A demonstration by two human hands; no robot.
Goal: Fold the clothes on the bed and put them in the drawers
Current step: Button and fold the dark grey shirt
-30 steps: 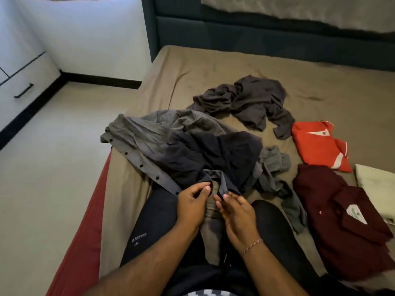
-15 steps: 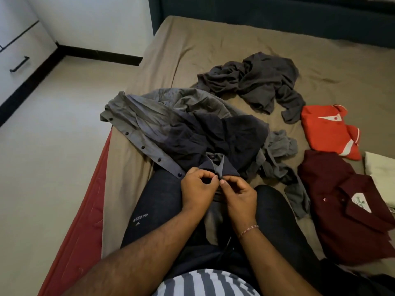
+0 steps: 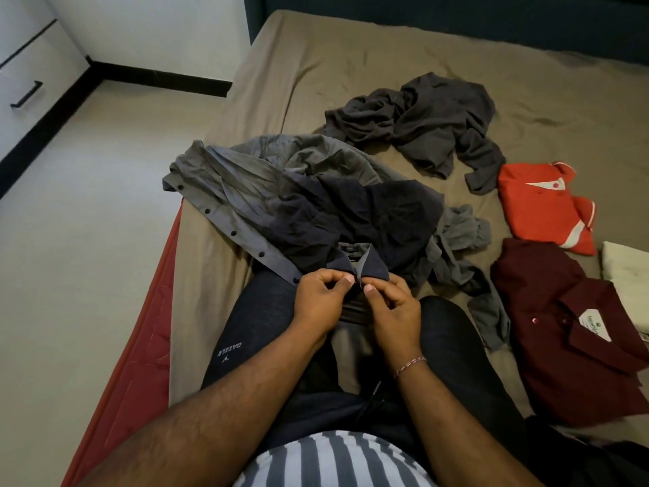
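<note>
A dark navy shirt (image 3: 368, 212) lies crumpled on the bed in front of my knees, its collar turned toward me. My left hand (image 3: 318, 300) and my right hand (image 3: 391, 307) pinch the two sides of that collar together at the neck. Under the navy shirt spreads a grey button-up shirt (image 3: 231, 191) with a row of dark buttons. A dark grey garment (image 3: 432, 121) lies bunched farther up the bed. A folded red polo (image 3: 541, 205), a folded maroon polo (image 3: 569, 321) and a folded cream cloth (image 3: 628, 272) sit on the right.
The bed has a tan sheet (image 3: 351, 65) and a red mattress edge (image 3: 147, 346) on the left. A white drawer unit (image 3: 31, 65) with a black handle stands at the far left across pale floor (image 3: 87, 240). A dark headboard (image 3: 456, 15) runs along the top.
Both hands have closed on the navy shirt's collar and drawn its two sides together. My head has tilted down, so the scene sits higher in view.
</note>
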